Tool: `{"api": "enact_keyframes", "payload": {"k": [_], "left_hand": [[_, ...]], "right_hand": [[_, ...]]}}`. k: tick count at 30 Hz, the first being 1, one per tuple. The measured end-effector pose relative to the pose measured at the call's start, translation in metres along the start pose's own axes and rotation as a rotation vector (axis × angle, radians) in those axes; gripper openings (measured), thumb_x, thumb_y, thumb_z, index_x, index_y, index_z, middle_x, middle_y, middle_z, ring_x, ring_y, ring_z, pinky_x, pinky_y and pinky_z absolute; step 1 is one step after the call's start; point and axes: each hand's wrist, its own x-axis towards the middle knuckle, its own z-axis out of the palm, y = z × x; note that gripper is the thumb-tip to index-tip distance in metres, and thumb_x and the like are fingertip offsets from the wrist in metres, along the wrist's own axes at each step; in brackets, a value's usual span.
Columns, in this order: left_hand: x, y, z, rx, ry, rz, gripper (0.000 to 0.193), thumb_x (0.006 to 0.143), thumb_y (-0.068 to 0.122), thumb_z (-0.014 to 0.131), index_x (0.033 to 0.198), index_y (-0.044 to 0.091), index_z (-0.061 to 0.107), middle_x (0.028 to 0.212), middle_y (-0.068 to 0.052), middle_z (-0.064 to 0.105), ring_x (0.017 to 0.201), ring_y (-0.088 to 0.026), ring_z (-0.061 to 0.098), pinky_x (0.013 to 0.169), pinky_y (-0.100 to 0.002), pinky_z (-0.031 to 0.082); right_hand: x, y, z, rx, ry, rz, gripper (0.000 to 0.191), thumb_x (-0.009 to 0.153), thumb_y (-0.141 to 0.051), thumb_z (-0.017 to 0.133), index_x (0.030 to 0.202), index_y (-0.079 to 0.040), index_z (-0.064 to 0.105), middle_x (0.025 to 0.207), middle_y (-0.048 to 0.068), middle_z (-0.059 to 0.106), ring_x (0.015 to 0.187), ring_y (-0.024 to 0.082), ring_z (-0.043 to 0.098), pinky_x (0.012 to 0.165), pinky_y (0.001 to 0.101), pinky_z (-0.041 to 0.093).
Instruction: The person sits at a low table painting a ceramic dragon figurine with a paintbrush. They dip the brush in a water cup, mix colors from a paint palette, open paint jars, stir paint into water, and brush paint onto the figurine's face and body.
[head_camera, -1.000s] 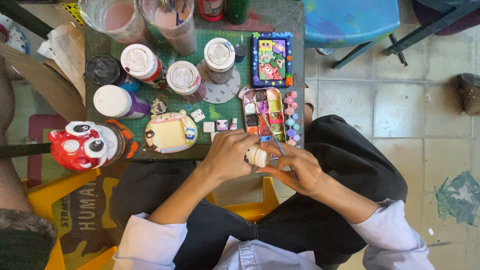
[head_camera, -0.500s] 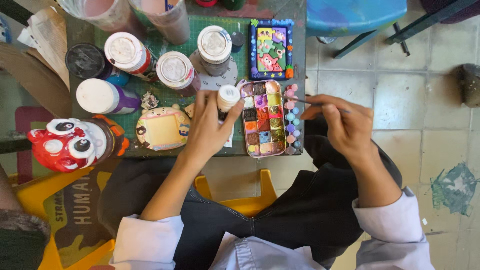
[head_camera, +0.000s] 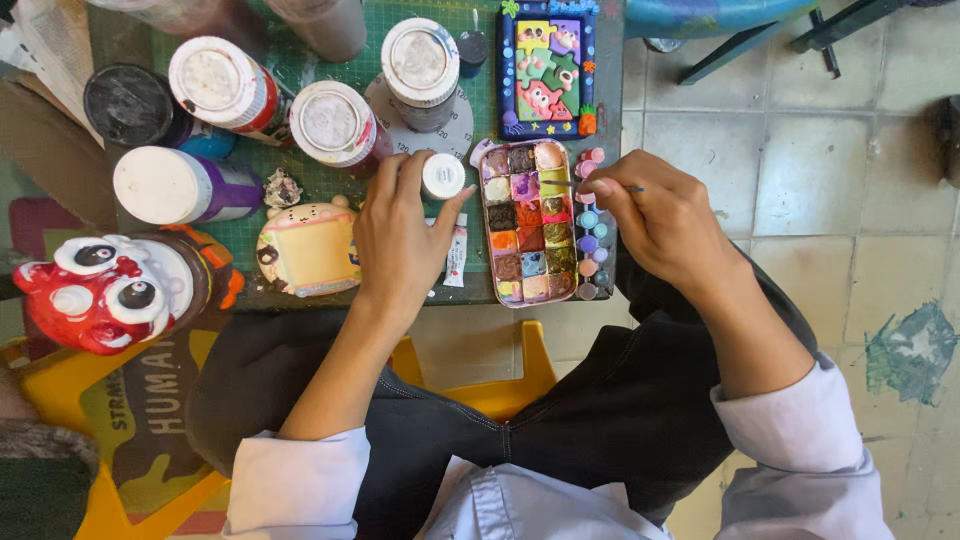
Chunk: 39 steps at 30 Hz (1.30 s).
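My left hand (head_camera: 400, 235) grips a small white-capped paint bottle (head_camera: 442, 176) upright on the green cutting mat (head_camera: 360, 190), just left of the paint palette (head_camera: 527, 222). My right hand (head_camera: 655, 220) pinches a thin paintbrush (head_camera: 585, 184) whose tip reaches over the palette's upper wells. The palette is a rectangular tin with several coloured squares and a row of small round pots along its right side. A cream toast-shaped figure (head_camera: 305, 248) lies left of my left hand.
Several large paint bottles (head_camera: 330, 122) stand at the back of the mat. A colourful clay frame (head_camera: 547, 68) lies behind the palette. A red and white big-eyed figure (head_camera: 105, 290) sits at the left. A yellow stool (head_camera: 490, 385) is under me, tiled floor to the right.
Both hands moved from my lap up to the table. The left hand carried the small bottle onto the mat and the right hand brought the brush to the palette.
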Motion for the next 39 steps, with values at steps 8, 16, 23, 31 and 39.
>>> {"api": "enact_keyframes", "payload": {"k": [8,16,23,31,39], "left_hand": [[0.0,-0.007,0.003,0.021,0.0,0.017,0.051,0.09,0.027,0.084,0.127,0.0,0.062,0.118,-0.014,0.066,0.105,-0.036,0.066,0.085,-0.045,0.053],[0.0,-0.008,0.003,0.01,-0.007,0.033,0.05,0.089,0.025,0.084,0.126,-0.001,0.062,0.118,-0.016,0.066,0.105,-0.037,0.066,0.086,-0.045,0.053],[0.0,-0.007,0.004,0.016,-0.019,0.035,0.052,0.088,0.025,0.085,0.126,-0.003,0.062,0.118,-0.018,0.066,0.105,-0.037,0.066,0.087,-0.045,0.053],[0.0,-0.009,0.006,0.036,-0.043,0.034,0.052,0.087,0.024,0.085,0.125,-0.004,0.062,0.118,-0.019,0.067,0.105,-0.038,0.066,0.087,-0.045,0.053],[0.0,-0.01,0.008,0.045,-0.03,0.028,0.051,0.089,0.024,0.084,0.126,-0.001,0.06,0.116,-0.017,0.068,0.106,-0.037,0.065,0.088,-0.046,0.052]], "right_hand": [[0.008,0.006,0.011,0.002,0.004,-0.006,0.011,0.109,-0.005,0.063,0.106,0.002,0.071,0.095,0.016,0.068,0.081,0.03,0.068,0.072,0.0376,0.054],[0.01,0.01,0.013,-0.007,-0.02,0.005,0.012,0.109,-0.006,0.063,0.107,0.002,0.071,0.095,0.016,0.068,0.082,0.031,0.068,0.074,0.0384,0.054],[0.006,0.012,0.014,-0.006,-0.038,0.017,0.011,0.107,-0.007,0.065,0.105,0.003,0.071,0.097,0.016,0.069,0.081,0.032,0.068,0.071,0.0384,0.054],[0.008,0.011,0.016,-0.025,-0.03,-0.02,0.012,0.107,-0.008,0.067,0.104,0.003,0.068,0.097,0.017,0.068,0.082,0.034,0.067,0.071,0.0403,0.053],[0.012,0.003,0.016,-0.068,-0.066,-0.051,0.013,0.107,-0.01,0.067,0.104,0.003,0.068,0.094,0.016,0.065,0.082,0.037,0.065,0.071,0.0441,0.053]]}}
